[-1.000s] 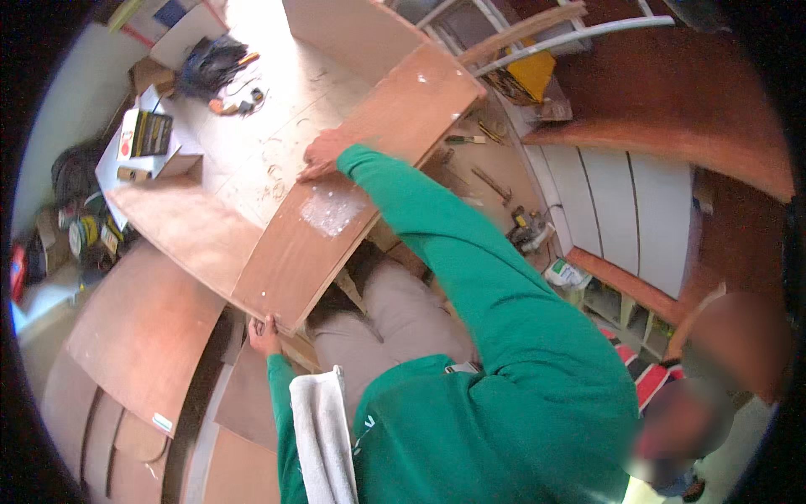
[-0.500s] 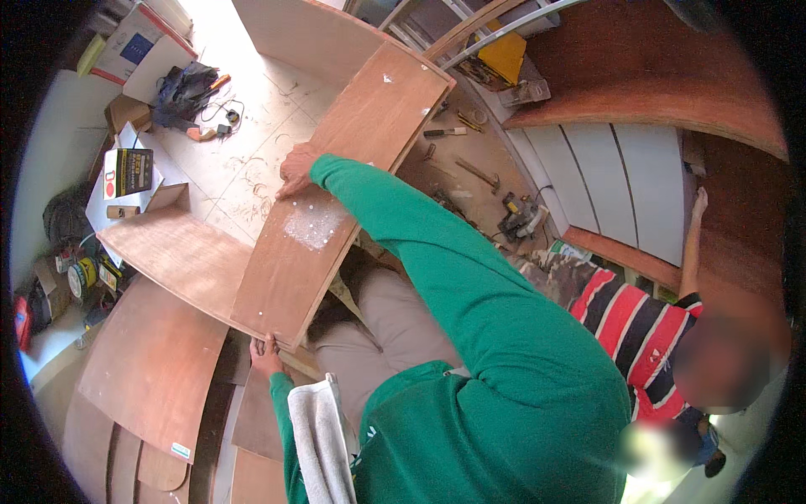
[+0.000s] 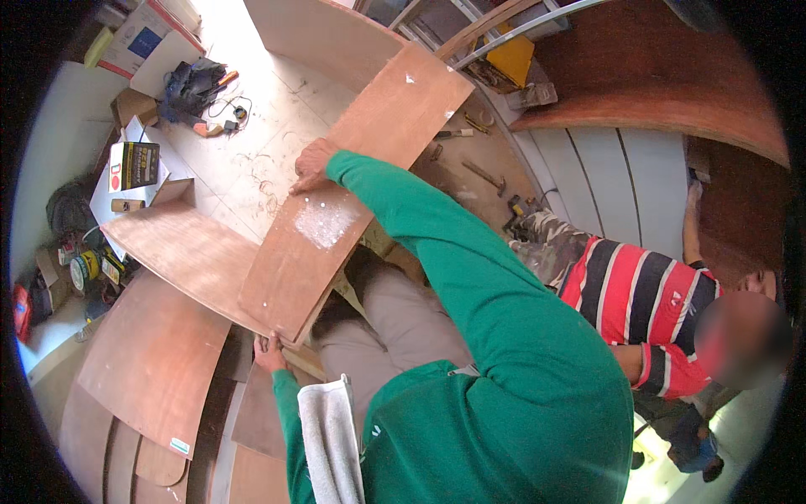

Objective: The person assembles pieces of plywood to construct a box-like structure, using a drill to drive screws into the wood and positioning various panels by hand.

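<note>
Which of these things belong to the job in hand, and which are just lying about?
Seemingly in the job:
board
right hand, on the board
left hand, at its near end
panel, beside the board

Seemingly just lying about:
hammer
black bag
black-and-yellow box

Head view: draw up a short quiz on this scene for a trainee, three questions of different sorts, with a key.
1. True or false: the person's right hand is clear of the wooden board.
2. Multiple choice: where is the left hand?
A) on the ladder
B) at the wooden board's lower end
C) on the hammer
3. Fill in: the person's sweater is ____.

Key:
1. False; it rests at the board's edge, beside the white patch.
2. B
3. green
</note>
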Motion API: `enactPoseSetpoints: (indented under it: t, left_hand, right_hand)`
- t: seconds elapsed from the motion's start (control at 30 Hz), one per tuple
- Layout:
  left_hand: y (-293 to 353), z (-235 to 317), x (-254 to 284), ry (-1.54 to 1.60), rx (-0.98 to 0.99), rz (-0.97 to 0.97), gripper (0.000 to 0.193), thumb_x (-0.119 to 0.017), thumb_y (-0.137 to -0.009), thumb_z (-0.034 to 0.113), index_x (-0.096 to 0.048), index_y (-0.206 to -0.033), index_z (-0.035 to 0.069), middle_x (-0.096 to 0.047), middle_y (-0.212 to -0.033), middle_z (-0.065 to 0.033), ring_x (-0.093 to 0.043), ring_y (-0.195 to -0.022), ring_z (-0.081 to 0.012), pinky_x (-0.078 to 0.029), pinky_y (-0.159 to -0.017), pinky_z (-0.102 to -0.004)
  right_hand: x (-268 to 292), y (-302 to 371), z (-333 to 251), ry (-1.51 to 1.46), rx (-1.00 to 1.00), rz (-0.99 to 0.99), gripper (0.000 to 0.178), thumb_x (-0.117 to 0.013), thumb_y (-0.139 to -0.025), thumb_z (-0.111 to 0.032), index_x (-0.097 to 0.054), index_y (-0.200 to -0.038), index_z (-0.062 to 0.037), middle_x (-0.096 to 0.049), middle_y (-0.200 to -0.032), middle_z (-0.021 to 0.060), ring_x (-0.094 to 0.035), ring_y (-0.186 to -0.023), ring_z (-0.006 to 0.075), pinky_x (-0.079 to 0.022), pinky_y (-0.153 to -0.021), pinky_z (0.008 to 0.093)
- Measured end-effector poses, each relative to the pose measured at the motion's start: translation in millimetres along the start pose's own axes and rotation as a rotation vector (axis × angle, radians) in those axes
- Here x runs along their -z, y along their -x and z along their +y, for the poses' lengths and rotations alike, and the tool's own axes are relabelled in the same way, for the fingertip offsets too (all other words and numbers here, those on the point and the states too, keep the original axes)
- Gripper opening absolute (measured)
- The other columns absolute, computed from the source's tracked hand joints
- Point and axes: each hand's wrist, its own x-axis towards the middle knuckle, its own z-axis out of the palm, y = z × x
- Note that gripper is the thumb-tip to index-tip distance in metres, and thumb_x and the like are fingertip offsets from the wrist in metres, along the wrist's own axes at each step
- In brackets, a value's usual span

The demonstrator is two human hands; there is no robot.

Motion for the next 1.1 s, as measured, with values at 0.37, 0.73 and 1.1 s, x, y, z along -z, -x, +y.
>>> enactPoseSetpoints:
  t: [0.37, 0.73, 1.1]
  left_hand:
    - [10.6, -3.4, 4.8, -0.105, 0.072, 0.025, 0.069, -0.078, -0.093, 0.002, -0.045, -0.152, -0.005, -0.063, -0.138, -0.0193, -0.069, -0.111, -0.0271, -0.059, -0.087, -0.0353]
    - [1.9, 0.0, 10.2, -0.059, 0.054, -0.054, 0.07, -0.078, -0.093, 0.004, -0.044, -0.154, -0.005, -0.065, -0.134, -0.0197, -0.069, -0.108, -0.0251, -0.059, -0.082, -0.0334]
    - [5.4, 2.5, 12.7, -0.029, 0.045, -0.04, 0.07, -0.079, -0.092, 0.004, -0.045, -0.152, -0.008, -0.066, -0.128, -0.0201, -0.07, -0.105, -0.0253, -0.061, -0.082, -0.0354]
  right_hand:
    - [-12.0, -14.2, -2.8, 0.003, 0.151, 0.119, 0.073, -0.059, -0.082, -0.078, -0.08, -0.082, -0.0085, -0.074, -0.08, 0.0194, -0.073, -0.082, 0.0368, -0.052, -0.073, 0.0497]
    - [-28.7, -25.9, 11.8, -0.011, 0.172, 0.153, 0.076, -0.057, -0.081, -0.082, -0.077, -0.077, -0.0094, -0.072, -0.074, 0.0188, -0.071, -0.075, 0.0375, -0.05, -0.065, 0.05]
    - [-21.0, -25.2, 15.9, -0.025, 0.205, 0.128, 0.074, -0.058, -0.082, -0.08, -0.075, -0.074, -0.0089, -0.07, -0.073, 0.0194, -0.07, -0.073, 0.0382, -0.049, -0.065, 0.0516]
